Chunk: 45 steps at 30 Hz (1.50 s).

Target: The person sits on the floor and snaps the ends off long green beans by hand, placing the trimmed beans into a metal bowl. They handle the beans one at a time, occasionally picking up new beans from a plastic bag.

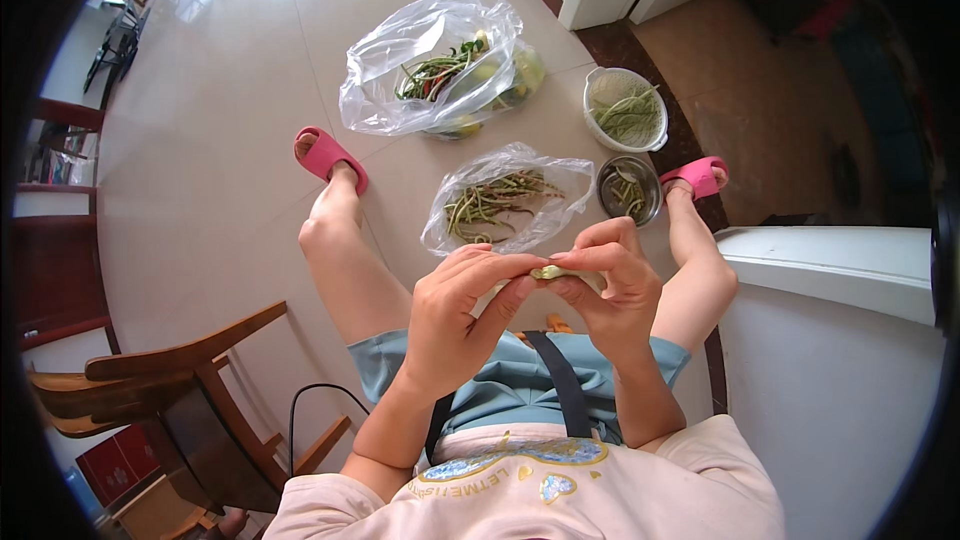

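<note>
Between the fingertips of both hands is a short, pale green piece of bean pod (550, 271), held above my lap. My left hand (461, 307) pinches one end with thumb and forefinger. The other end sits in the thumb and fingers of my right hand (619, 289). Past the hands, an open clear plastic bag (564, 199) lies on the floor with long green beans (487, 202) in it. Beside that bag stands a steel bowl (602, 191) containing short bean pieces (628, 193). Behind the bowl is a white plastic colander (588, 101) with long beans (626, 114).
A larger clear bag (367, 82) of mixed vegetables lies farther out on the tiled floor (217, 165). My feet in pink slippers (328, 156) flank the bags. A wooden chair (225, 397) stands at left; a white door (832, 262) edges the right, near a doorway.
</note>
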Available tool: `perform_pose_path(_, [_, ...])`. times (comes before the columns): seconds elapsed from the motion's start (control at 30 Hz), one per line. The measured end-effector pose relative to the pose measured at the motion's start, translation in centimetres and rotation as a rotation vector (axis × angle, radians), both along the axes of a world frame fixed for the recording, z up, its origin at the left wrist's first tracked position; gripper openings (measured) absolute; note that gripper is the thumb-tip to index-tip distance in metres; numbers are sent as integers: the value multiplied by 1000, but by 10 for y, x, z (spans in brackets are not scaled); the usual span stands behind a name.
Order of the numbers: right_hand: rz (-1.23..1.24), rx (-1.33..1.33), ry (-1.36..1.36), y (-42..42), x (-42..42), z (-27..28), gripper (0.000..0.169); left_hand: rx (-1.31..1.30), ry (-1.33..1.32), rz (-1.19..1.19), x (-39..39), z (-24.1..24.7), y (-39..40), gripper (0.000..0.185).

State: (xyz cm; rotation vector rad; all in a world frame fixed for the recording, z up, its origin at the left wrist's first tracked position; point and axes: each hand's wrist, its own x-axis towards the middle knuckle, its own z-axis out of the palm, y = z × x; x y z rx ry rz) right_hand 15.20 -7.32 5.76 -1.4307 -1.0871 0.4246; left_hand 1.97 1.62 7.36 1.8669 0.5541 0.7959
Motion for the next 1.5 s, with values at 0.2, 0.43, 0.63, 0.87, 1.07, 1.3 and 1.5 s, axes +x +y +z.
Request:
perform_pose_path(0.2, [16,16,423,3,-12,-10,18,-203,-9,1,-2,0,0,13])
perform_pose_path(0.43, [13,341,1089,15,6,-17,19,-267,77,-46,-6,-6,-4,11])
perform_pose_path(0.63, [190,78,1005,8,11,-14,25,-295,86,47,-6,-10,-8,20])
perform_pose_path(0.87, [358,-186,673,1,4,-5,17,-284,89,0,-9,-11,-6,35])
perform_pose_path(1.07, [315,-172,599,2,6,-8,11,-383,111,-10,-11,-5,-7,29])
perform_pose_path(1.3, [290,-190,247,2,9,6,20,-47,145,80,-12,-4,-2,20])
perform_pose_path(1.5, [351,-63,35,5,15,2,23,239,93,10,-14,-4,3,19])
